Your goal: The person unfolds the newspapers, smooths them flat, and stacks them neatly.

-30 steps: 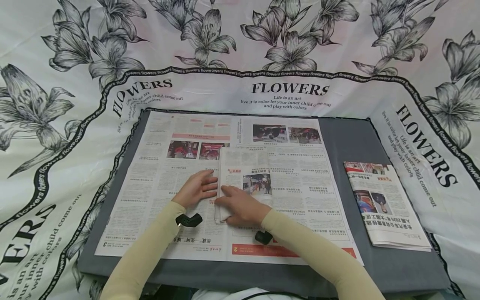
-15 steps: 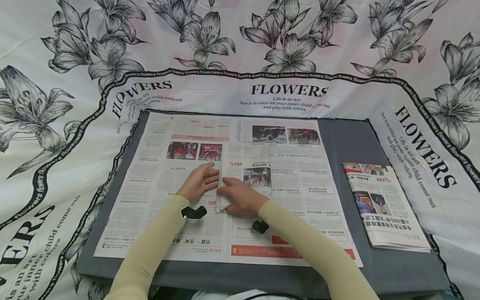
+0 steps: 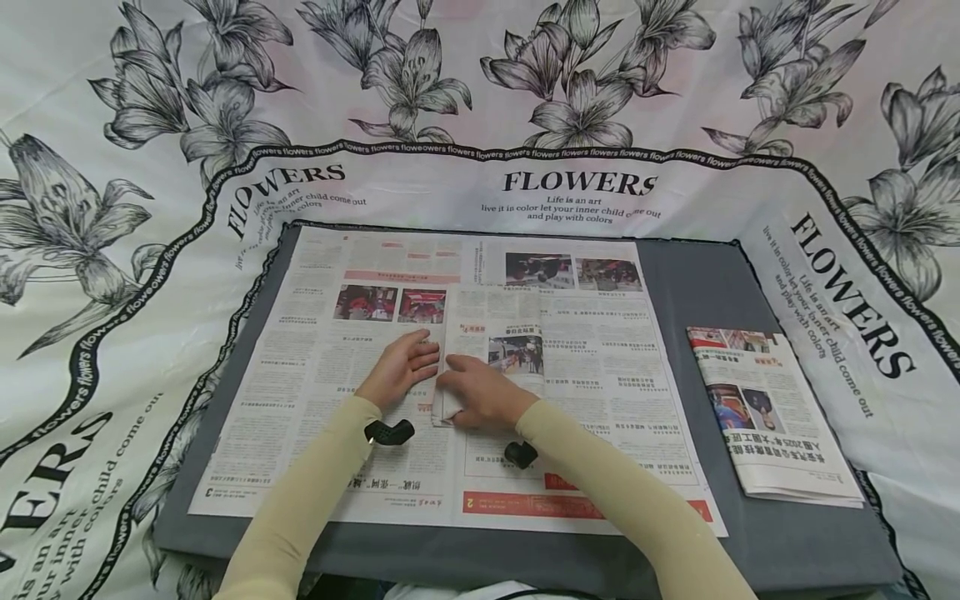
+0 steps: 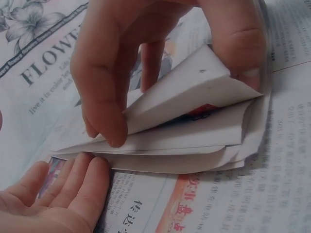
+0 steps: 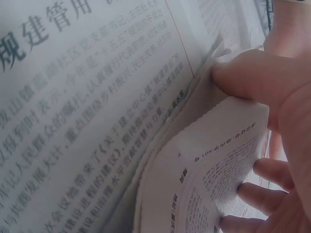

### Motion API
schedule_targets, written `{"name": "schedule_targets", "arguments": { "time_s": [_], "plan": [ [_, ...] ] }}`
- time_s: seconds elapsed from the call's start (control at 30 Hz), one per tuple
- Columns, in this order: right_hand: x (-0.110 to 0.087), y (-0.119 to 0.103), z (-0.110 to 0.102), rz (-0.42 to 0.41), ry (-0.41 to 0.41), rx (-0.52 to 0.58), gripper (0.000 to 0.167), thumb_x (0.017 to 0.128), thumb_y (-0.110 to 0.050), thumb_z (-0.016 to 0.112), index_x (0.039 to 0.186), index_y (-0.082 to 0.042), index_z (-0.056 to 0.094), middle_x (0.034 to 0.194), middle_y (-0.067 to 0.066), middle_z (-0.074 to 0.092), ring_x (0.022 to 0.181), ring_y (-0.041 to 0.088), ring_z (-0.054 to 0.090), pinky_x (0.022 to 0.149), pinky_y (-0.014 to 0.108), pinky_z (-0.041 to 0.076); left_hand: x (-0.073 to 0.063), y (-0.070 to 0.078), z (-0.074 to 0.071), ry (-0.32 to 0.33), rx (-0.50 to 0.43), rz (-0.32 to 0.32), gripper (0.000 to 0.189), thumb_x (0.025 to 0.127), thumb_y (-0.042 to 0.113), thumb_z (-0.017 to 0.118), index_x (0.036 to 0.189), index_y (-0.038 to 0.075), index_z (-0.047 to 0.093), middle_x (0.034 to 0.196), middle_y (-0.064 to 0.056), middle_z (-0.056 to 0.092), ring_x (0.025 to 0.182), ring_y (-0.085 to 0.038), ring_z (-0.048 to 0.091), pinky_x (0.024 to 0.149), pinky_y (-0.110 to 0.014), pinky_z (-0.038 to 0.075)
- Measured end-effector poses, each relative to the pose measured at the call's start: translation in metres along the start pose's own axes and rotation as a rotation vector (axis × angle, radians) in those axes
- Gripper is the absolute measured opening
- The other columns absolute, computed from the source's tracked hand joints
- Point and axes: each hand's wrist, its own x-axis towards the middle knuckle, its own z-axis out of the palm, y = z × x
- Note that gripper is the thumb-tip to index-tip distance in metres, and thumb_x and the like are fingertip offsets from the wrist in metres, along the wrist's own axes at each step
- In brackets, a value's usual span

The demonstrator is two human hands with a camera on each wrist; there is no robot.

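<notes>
A small folded newspaper (image 3: 495, 307) lies on a large spread newspaper (image 3: 277, 425) in the head view. My right hand (image 3: 486, 393) reaches over its left part and grips it, fingers bent at the left edge and thumb at the near corner. In the left wrist view the paper's layers (image 4: 189, 133) fan apart slightly beneath the right thumb. My left hand (image 3: 400, 368) stands beside that left edge, its fingers fairly straight; the left wrist view has the fingertips (image 4: 99, 170) touching or nearly touching the layers. The right wrist view has the right thumb (image 5: 248, 73) on the raised paper.
Another folded newspaper (image 3: 772, 417) lies at the right of the dark grey table top (image 3: 690, 283). A white cloth printed with flowers (image 3: 420, 183) stands behind and along the sides. Each wrist carries a small black camera (image 3: 390, 432).
Over the first half second both hands and the folded newspaper shifted slightly away from the body across the spread sheet. Since then they have hardly moved.
</notes>
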Motion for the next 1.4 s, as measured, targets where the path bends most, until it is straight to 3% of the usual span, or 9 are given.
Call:
{"name": "schedule_targets", "arguments": {
  "time_s": [0.17, 0.3, 0.5, 0.63, 0.7, 0.8, 0.9, 1.17, 1.4],
  "plan": [
    [-0.003, -0.002, -0.004, 0.059, -0.017, 0.033, 0.055, 0.077, -0.022, 0.084, 0.128, -0.015, 0.064, 0.154, 0.02, 0.044, 0.141, 0.036, 0.048, 0.116, 0.047, 0.042, 0.0, -0.002, 0.001, -0.011, 0.01, 0.011, 0.06, 0.112, 0.033, 0.034, 0.163, 0.007, 0.017, 0.163, -0.028, 0.029, 0.152, -0.039, 0.033, 0.123, -0.052, 0.03],
    [-0.006, -0.005, -0.011, 0.097, -0.03, 0.036, 0.055, 0.079, -0.025, 0.084, 0.128, -0.013, 0.063, 0.16, 0.024, 0.036, 0.141, 0.038, 0.049, 0.112, 0.047, 0.047, -0.001, -0.001, 0.003, 0.006, 0.013, 0.004, 0.06, 0.111, 0.033, 0.037, 0.162, 0.007, 0.019, 0.162, -0.027, 0.031, 0.151, -0.037, 0.035, 0.123, -0.052, 0.031],
    [-0.01, -0.013, -0.024, 0.181, -0.06, 0.028, 0.058, 0.081, -0.037, 0.081, 0.129, -0.014, 0.06, 0.163, 0.024, 0.033, 0.12, 0.032, 0.067, 0.095, 0.042, 0.056, -0.003, 0.001, 0.007, 0.027, 0.055, 0.001, 0.061, 0.111, 0.033, 0.039, 0.162, 0.006, 0.019, 0.162, -0.026, 0.033, 0.15, -0.036, 0.037, 0.122, -0.05, 0.034],
    [-0.01, -0.017, -0.026, 0.233, -0.045, 0.051, 0.057, 0.083, -0.046, 0.077, 0.125, -0.011, 0.061, 0.15, 0.022, 0.049, 0.103, 0.029, 0.07, 0.087, 0.042, 0.058, -0.005, 0.002, 0.008, 0.027, 0.069, 0.005, 0.062, 0.111, 0.033, 0.039, 0.162, 0.005, 0.018, 0.162, -0.026, 0.032, 0.15, -0.036, 0.038, 0.122, -0.05, 0.034],
    [-0.009, -0.017, -0.025, 0.259, -0.026, 0.073, 0.049, 0.089, -0.041, 0.074, 0.125, -0.009, 0.062, 0.138, 0.018, 0.058, 0.103, 0.027, 0.068, 0.088, 0.042, 0.057, -0.005, 0.002, 0.008, 0.026, 0.076, 0.007, 0.063, 0.111, 0.033, 0.04, 0.163, 0.005, 0.017, 0.162, -0.026, 0.032, 0.15, -0.037, 0.037, 0.122, -0.05, 0.033],
    [-0.008, -0.015, -0.025, 0.308, -0.004, 0.157, 0.034, 0.095, -0.018, 0.068, 0.126, -0.006, 0.063, 0.12, 0.013, 0.068, 0.1, 0.025, 0.066, 0.086, 0.039, 0.053, -0.004, 0.001, 0.008, 0.028, 0.093, 0.01, 0.065, 0.111, 0.034, 0.041, 0.163, 0.004, 0.017, 0.162, -0.026, 0.032, 0.15, -0.037, 0.038, 0.122, -0.05, 0.034],
    [-0.008, -0.012, -0.028, 0.353, 0.018, 0.262, 0.036, 0.092, 0.001, 0.062, 0.127, -0.005, 0.065, 0.118, 0.013, 0.071, 0.096, 0.024, 0.064, 0.083, 0.037, 0.05, -0.003, 0.0, 0.008, 0.031, 0.12, 0.018, 0.065, 0.11, 0.033, 0.042, 0.162, 0.003, 0.017, 0.161, -0.027, 0.032, 0.15, -0.037, 0.038, 0.121, -0.049, 0.035],
    [-0.029, -0.003, -0.074, 0.516, 0.02, 0.353, 0.056, 0.088, 0.009, 0.056, 0.14, -0.009, 0.062, 0.147, 0.015, 0.058, 0.128, 0.03, 0.06, 0.076, 0.034, 0.048, -0.002, 0.0, 0.012, 0.019, 0.142, 0.021, 0.06, 0.111, 0.029, 0.041, 0.161, 0.002, 0.021, 0.162, -0.028, 0.032, 0.149, -0.038, 0.039, 0.121, -0.05, 0.035],
    [-0.067, 0.014, -0.111, 0.507, 0.136, 0.405, 0.052, 0.092, 0.004, 0.058, 0.143, -0.004, 0.059, 0.15, 0.019, 0.055, 0.122, 0.038, 0.065, 0.081, 0.039, 0.058, -0.005, 0.0, 0.018, 0.058, 0.254, 0.036, 0.055, 0.11, 0.026, 0.043, 0.159, 0.004, 0.029, 0.158, -0.023, 0.04, 0.142, -0.034, 0.046, 0.114, -0.043, 0.044]
  ]
}}
